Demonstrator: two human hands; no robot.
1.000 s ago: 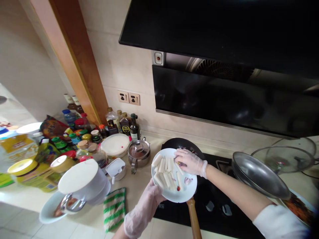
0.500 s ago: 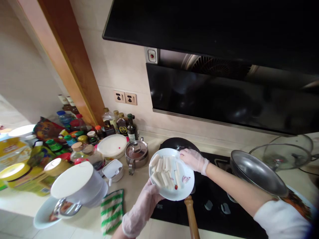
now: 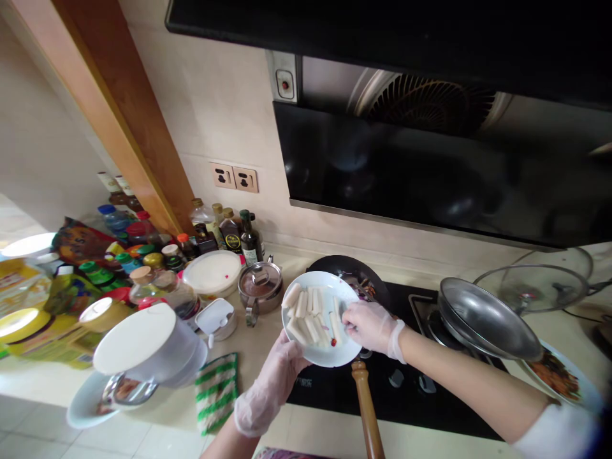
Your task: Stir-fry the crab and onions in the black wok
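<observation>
A white plate (image 3: 306, 356) with several pale white sticks of food (image 3: 308, 319) and a small red bit (image 3: 333, 342) is tilted over the front of a dark wok (image 3: 351, 271). My left hand (image 3: 282, 370), in a clear plastic glove, grips the plate's lower left rim. My right hand (image 3: 370, 326), gloved too, reaches over the plate's right side with its fingers pinched against the surface; what they hold is hidden. Dark food pieces (image 3: 366, 290) show in the wok beyond the plate. The wok's wooden handle (image 3: 367, 408) points toward me.
A steel pan (image 3: 488, 319) sits on the right burner, with a glass lid (image 3: 530, 287) behind and a plate of cooked food (image 3: 557, 376) beside it. To the left are a lidded steel pot (image 3: 261, 284), a white pot (image 3: 148, 350), a striped cloth (image 3: 217, 392) and several bottles (image 3: 232, 233).
My right hand has moved from the plate's upper right rim down onto its right side, covering where a pale purple piece lay. More of the wok's contents shows.
</observation>
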